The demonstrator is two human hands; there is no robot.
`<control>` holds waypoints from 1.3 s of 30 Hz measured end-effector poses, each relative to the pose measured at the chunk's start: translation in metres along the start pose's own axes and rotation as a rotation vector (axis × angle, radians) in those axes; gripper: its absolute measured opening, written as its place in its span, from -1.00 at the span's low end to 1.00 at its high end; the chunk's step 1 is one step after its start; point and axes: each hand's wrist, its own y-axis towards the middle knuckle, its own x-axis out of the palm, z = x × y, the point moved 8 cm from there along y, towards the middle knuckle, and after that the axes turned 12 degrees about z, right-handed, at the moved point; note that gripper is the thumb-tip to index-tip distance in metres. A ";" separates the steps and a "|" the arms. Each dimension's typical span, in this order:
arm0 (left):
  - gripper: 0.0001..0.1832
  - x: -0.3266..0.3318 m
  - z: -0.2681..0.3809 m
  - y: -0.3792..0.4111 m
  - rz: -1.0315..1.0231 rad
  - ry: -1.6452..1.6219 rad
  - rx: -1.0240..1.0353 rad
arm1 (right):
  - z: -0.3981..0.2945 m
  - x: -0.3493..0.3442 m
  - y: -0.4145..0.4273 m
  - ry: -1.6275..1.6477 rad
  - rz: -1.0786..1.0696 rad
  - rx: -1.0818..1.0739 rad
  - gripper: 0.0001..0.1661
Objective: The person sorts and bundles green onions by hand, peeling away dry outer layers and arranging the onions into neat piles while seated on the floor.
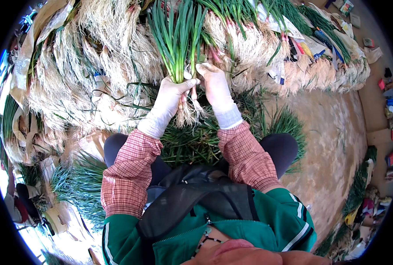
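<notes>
My left hand (167, 96), in a pale glove, grips a bunch of green garlic or scallion plants (176, 49) around the stems, leaves pointing away from me. Below the fist hang pinkish-white stem ends and stringy roots (184, 114). One stalk (194, 59) stands a little apart at the bunch's right side, with my left thumb across its lower part. The fingertips of my gloved right hand (213, 82) are curled at that stalk; whether they pinch it is hidden. A small pale piece (187, 75) shows on the stems between the hands.
Piled plants with long pale roots (110, 66) lie ahead, more bunches (243, 36) at right. Loose green leaves (190, 142) cover the ground between my knees. Leaf heaps flank me at left (87, 185) and right (287, 129). Brown ground (329, 139) stretches right; a person (19, 205) is far left.
</notes>
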 end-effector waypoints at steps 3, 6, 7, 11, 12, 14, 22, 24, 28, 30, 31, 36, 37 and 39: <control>-0.91 -0.007 0.002 0.007 -0.084 -0.186 0.015 | 0.048 0.015 0.007 0.693 0.019 0.356 -0.81; -0.82 -0.009 0.014 -0.006 -0.134 -0.258 -0.015 | 0.055 0.024 0.007 0.855 -0.041 0.461 -0.74; -0.80 -0.011 0.021 -0.009 -0.136 -0.307 -0.017 | 0.043 0.037 0.005 0.734 -0.075 0.397 -0.72; -0.86 -0.009 0.021 -0.011 -0.291 -0.326 -0.031 | 0.008 0.065 0.017 0.554 -0.232 0.334 -0.63; -0.89 -0.011 0.028 -0.011 -0.279 -0.329 0.052 | 0.012 0.061 0.019 0.624 -0.195 0.338 -0.68; -0.93 -0.024 0.030 -0.008 -0.135 -0.196 0.055 | 0.014 0.057 0.012 0.981 -0.271 0.401 -0.80; -0.69 0.002 0.006 -0.021 -0.492 -0.231 -0.153 | 0.039 -0.010 0.044 -0.061 -0.154 -0.042 -0.79; -0.60 -0.012 0.008 -0.032 -0.517 -0.320 -0.129 | 0.017 0.003 0.033 -0.246 0.006 -0.008 -0.80; -0.34 -0.019 0.028 -0.036 -0.340 -0.551 -0.193 | 0.022 0.019 -0.019 -1.349 -0.717 -0.389 -0.74; -0.38 -0.005 0.040 -0.034 -0.508 -0.673 -0.125 | -0.027 -0.015 0.018 -1.214 -0.209 -0.659 -0.66; -0.40 -0.002 0.046 -0.035 -0.581 -0.732 -0.092 | -0.055 -0.033 0.031 -1.154 0.090 -0.623 -0.63; -0.78 -0.027 0.018 0.005 -0.105 -0.424 0.001 | -0.048 -0.015 0.021 -1.326 -0.133 -0.225 -0.60; -0.82 -0.024 0.004 0.010 -0.143 -0.307 -0.037 | -0.048 -0.013 -0.003 -1.141 -0.151 -0.278 -0.61; -0.88 -0.026 -0.023 0.017 -0.063 -0.088 -0.129 | -0.030 0.012 -0.050 -0.785 -0.231 -0.067 -0.71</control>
